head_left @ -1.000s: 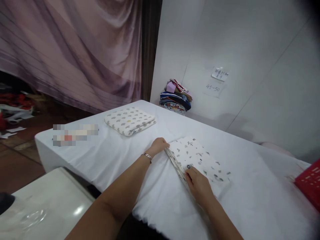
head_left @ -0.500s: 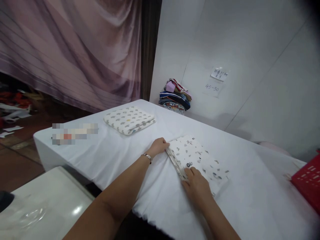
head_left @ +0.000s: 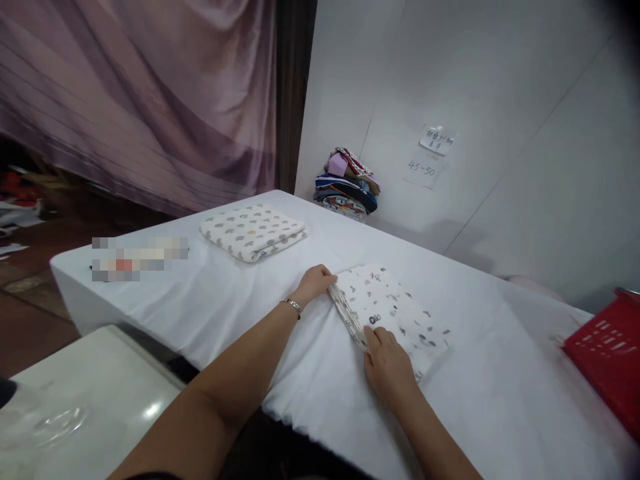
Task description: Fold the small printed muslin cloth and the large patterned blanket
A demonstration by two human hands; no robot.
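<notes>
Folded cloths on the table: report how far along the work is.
The grey-patterned cloth looks done: folded flat, untouched. In hand is the small-print cloth, already layered, the left hand pinching its corner, the right hand farther along that edge. Left, probably: evening those layers and letting go; whether another fold remains, I can't tell.

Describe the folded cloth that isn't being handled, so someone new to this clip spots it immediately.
Find the table with the white cover, then look on it just beyond the left hand. The folded cloth there has rows of grey cloud-like shapes, unlike the cloth in both hands, whose small motifs are scattered.
</notes>
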